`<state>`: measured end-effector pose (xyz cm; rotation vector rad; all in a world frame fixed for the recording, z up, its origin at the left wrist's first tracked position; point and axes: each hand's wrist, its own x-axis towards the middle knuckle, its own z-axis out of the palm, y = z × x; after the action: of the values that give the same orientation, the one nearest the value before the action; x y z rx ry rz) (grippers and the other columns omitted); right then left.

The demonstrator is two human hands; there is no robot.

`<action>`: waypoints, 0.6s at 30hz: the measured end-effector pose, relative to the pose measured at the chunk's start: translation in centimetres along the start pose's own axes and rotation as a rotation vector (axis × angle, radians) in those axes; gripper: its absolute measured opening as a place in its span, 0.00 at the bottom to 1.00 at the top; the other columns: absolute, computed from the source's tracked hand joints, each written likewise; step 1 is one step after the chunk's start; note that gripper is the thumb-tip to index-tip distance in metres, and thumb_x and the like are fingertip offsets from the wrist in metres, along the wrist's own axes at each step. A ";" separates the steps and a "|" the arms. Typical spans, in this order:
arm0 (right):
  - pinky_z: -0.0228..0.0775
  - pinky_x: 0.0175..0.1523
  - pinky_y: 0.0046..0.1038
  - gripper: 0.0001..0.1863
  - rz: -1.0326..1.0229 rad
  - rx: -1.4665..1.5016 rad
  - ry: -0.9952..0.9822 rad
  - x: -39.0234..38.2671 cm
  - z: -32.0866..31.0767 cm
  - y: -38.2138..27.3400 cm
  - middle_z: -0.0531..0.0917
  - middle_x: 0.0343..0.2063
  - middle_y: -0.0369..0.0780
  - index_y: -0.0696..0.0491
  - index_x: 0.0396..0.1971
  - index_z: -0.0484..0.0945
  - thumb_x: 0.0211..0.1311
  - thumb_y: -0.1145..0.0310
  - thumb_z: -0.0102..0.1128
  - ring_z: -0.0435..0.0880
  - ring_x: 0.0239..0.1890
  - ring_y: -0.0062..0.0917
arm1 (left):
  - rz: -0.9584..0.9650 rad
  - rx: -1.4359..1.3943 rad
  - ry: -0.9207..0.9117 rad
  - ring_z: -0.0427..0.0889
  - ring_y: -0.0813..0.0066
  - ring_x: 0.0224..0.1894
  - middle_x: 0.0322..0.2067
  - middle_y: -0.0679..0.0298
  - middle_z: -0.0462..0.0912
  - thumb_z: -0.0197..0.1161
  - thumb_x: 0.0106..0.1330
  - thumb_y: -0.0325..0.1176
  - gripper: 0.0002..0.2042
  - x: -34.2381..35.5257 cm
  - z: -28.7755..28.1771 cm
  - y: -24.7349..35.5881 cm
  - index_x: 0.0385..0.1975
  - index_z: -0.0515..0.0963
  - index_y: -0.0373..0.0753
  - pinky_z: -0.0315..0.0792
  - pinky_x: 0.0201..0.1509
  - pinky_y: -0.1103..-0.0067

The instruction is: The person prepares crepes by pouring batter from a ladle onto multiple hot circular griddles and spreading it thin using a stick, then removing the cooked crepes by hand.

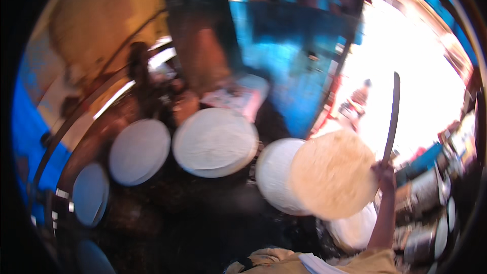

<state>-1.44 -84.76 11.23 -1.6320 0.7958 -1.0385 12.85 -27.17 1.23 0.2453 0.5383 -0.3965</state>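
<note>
Dim, cramped workspace, dark ground point(213, 218) around 6 o'clock, motion blur throughout. Nearest: tan garment point(375, 262) at 5 o'clock, bare right forearm point(384, 220) rising from it. Right hand point(384, 173) at 4 o'clock, fingers wrapped round the lower end of a long dark stick or blade point(394, 116), which points up toward 12, slightly bowed. Left hand isn't visible; can't tell what it's doing.

Main item: big tan round point(332, 175), bread-like, also at 4, right edge up against the hand. Can't tell if the fingers pinch it too, or what carries it underneath. It overlaps a white round point(276, 172) at 5.

Handling, my read: support that round near its middle, hold it level, turn it slowly. Gripping one edge alone risks a sag or tear. Mind the stick's free tip.

Further round, by 8: large white round point(215, 142), then a smaller grey-white round point(139, 152) and a bluish round point(91, 194) toward the rim. Metal containers point(423, 193) at the 4 o'clock rim. Behind: blue door point(294, 86) at 1, yellow wall point(111, 10) at 10, blown-out daylight opening point(421, 86) at 2.
</note>
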 end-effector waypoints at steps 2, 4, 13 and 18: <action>0.55 0.18 0.16 0.06 0.078 -0.298 -0.009 3.6 -6.6 -3.4 0.71 0.13 0.26 0.52 0.21 0.76 0.44 0.74 0.66 0.65 0.13 0.09 | -0.050 0.062 0.005 0.56 0.86 0.11 0.13 0.73 0.58 0.43 0.66 0.32 0.10 0.9 1.3 -2.1 0.21 0.63 0.43 0.55 0.13 0.88; 0.56 0.19 0.16 0.08 0.021 -0.445 -0.057 4.8 -9.6 -6.8 0.71 0.12 0.26 0.54 0.20 0.76 0.41 0.72 0.68 0.65 0.14 0.10 | -0.116 0.119 0.004 0.56 0.86 0.11 0.13 0.74 0.58 0.43 0.66 0.31 0.10 2.2 2.4 -4.1 0.21 0.63 0.43 0.55 0.13 0.88; 0.72 0.27 0.39 0.06 -0.094 -1.295 0.081 -5.8 -8.2 16.5 0.76 0.16 0.46 0.53 0.14 0.73 0.45 0.70 0.56 0.77 0.20 0.40 | -0.177 0.262 0.039 0.57 0.85 0.11 0.13 0.74 0.58 0.44 0.65 0.30 0.09 2.8 4.8 -10.0 0.20 0.63 0.43 0.56 0.13 0.88; 0.69 0.25 0.38 0.09 -0.036 -1.047 -0.003 -18.3 -4.8 23.6 0.74 0.16 0.45 0.53 0.12 0.69 0.44 0.70 0.57 0.75 0.20 0.41 | -0.143 0.277 0.099 0.58 0.85 0.11 0.13 0.74 0.59 0.45 0.65 0.30 0.09 2.0 4.4 -11.3 0.20 0.63 0.43 0.57 0.14 0.88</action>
<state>-13.76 -77.28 -15.41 -2.5022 1.4498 -0.6399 11.57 -39.32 2.47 0.4968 0.5997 -0.6009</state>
